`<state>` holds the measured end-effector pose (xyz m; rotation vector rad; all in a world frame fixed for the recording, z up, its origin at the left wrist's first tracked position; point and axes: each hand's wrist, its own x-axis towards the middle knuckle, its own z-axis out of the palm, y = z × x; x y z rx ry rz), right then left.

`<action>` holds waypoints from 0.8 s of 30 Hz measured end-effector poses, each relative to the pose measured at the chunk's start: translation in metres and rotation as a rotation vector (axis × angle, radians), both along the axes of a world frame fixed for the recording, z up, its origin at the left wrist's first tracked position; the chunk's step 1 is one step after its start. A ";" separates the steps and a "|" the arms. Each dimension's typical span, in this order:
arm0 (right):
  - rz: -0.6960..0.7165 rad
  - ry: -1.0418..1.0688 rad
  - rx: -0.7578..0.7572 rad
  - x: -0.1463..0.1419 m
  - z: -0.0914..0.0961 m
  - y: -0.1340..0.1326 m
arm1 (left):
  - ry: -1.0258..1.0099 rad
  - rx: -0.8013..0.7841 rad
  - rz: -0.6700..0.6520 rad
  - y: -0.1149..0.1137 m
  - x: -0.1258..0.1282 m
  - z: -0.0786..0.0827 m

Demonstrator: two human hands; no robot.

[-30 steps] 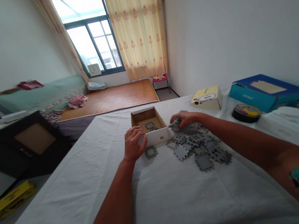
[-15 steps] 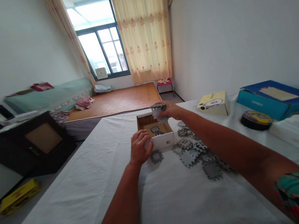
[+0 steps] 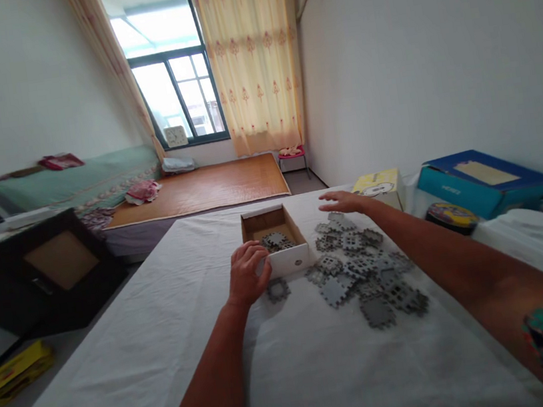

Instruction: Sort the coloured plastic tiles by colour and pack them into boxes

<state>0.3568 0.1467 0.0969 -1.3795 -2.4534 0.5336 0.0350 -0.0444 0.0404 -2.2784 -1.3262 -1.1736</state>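
Observation:
A small open cardboard box [image 3: 288,261], white outside and brown inside, stands on the white-covered table. My left hand [image 3: 247,275] grips its near left corner, fingers over the rim and thumb along the front wall. Several grey notched interlocking tiles [image 3: 275,239] lie inside the box. To the right of the box, my right hand [image 3: 345,202] hovers with fingers stretched out and nothing in them. Under and in front of it spreads a loose pile of grey interlocking tiles [image 3: 355,264]. One frame-like tile [image 3: 278,290] lies by itself just in front of the box.
Along the table's right side stand a yellow box [image 3: 378,183], a blue box [image 3: 475,183], a round black tin [image 3: 451,215] and white containers [image 3: 524,242]. Beyond the table is a low bed [image 3: 218,184]; a dark cabinet [image 3: 39,276] stands at left.
My right hand has let go of its grey tiles into the box and moved right, over the pile. The left hand keeps its place on the box. The view has shifted slightly right.

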 end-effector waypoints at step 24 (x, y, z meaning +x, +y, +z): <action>0.238 -0.368 -0.085 0.045 -0.055 -0.031 | 0.023 0.026 -0.002 0.004 0.000 -0.002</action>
